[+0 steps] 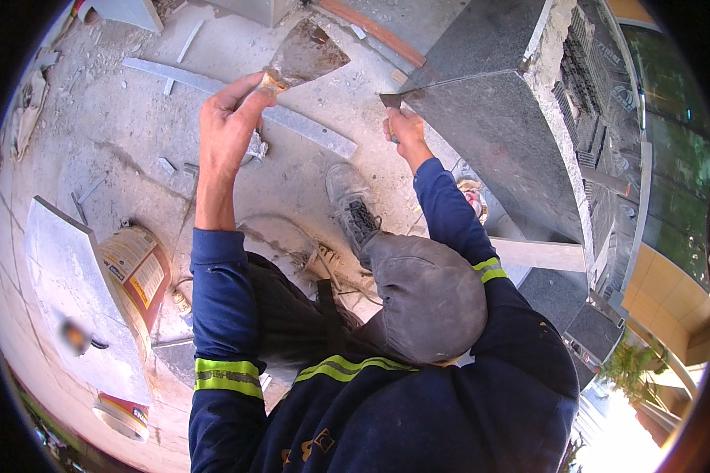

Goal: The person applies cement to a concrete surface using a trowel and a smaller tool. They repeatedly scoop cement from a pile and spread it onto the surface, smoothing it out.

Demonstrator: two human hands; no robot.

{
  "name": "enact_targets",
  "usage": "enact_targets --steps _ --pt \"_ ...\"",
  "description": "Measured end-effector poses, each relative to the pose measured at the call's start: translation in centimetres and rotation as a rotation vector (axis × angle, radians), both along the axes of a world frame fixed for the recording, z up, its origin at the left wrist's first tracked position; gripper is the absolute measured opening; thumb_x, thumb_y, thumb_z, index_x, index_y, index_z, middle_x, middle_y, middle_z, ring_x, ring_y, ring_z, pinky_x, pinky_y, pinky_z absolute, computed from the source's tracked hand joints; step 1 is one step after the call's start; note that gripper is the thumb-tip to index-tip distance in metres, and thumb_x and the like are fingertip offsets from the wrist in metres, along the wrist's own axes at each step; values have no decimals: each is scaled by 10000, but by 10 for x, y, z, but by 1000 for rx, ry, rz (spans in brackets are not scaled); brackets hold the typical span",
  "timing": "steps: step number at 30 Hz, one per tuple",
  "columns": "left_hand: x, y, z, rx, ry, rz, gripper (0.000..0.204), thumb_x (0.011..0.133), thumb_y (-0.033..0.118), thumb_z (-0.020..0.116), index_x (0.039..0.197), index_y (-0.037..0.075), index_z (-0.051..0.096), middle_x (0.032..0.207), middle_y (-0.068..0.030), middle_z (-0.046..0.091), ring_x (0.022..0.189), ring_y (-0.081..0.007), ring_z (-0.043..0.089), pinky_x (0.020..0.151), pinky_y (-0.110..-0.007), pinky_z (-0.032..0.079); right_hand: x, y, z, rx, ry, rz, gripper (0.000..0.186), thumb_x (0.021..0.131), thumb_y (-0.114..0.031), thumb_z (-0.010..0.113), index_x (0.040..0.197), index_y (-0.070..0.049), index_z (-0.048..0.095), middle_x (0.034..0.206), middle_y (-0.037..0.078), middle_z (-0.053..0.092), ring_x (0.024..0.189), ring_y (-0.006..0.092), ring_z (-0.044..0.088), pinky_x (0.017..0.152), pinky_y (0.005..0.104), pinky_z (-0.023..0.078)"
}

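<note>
My left hand (233, 118) is raised at the upper left of centre. Its fingers are closed round the pale handle end of a trowel (312, 57), whose broad, roughly triangular blade is smeared with grey-brown residue. My right hand (406, 130) grips a small putty knife (390, 100) with a dark, flat blade. The blade's tip is at the corner of a dark grey stone slab (481, 110); whether it touches cannot be made out. A narrow joint runs along the slab's upper edge.
A long pale strip (308, 128) lies on the dusty floor among broken bits. At left, a light slab (79, 292) stands against a bucket (138, 272). My dusty shoe (351, 201) is between my arms. A pale bar (540, 254) spans below the dark slab.
</note>
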State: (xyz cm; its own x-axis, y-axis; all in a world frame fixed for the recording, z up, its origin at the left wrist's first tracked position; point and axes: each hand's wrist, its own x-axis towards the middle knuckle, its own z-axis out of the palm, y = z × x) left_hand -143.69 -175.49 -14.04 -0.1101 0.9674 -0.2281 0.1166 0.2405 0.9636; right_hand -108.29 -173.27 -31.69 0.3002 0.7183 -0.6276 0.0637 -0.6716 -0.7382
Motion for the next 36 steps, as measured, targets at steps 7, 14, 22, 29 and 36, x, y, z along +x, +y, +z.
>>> enact_targets --steps 7,14,22,29,36 --pt "-1 -1 1 17 -3 -11 367 927 215 658 1203 -8 751 909 -73 741 738 -102 574 707 -276 485 0 0 7 12 -37 18 205 1010 -193 652 1015 12 668 758 79 646 580 154 588 481 313 469" --pt "-1 0 1 25 -28 1 374 918 225 661 1199 -4 755 909 -69 742 746 -102 574 715 -276 487 -4 -4 23 44 -55 7 206 1018 -193 639 1012 12 666 771 76 642 597 144 586 481 311 459" --pt "1 -2 4 58 -50 33 446 851 245 691 1194 -33 752 808 -43 698 684 -117 561 640 -278 463 -4 -15 55 115 -99 28 222 1010 -198 637 985 22 659 750 77 634 571 152 592 449 325 460" --pt "1 -5 6 49 -92 32 448 852 227 696 1211 -35 745 844 -45 712 714 -121 568 663 -274 471 -1 -31 86 217 -96 49 228 1009 -210 640 1061 12 653 768 87 653 555 143 606 444 312 466" --pt "-2 -11 18 22 -88 -50 393 893 217 678 1202 -16 750 871 -41 723 727 -105 563 682 -270 471 14 -68 163 480 -500 325 413 1001 -173 670 1378 -18 607 966 92 681 753 150 665 642 281 544"
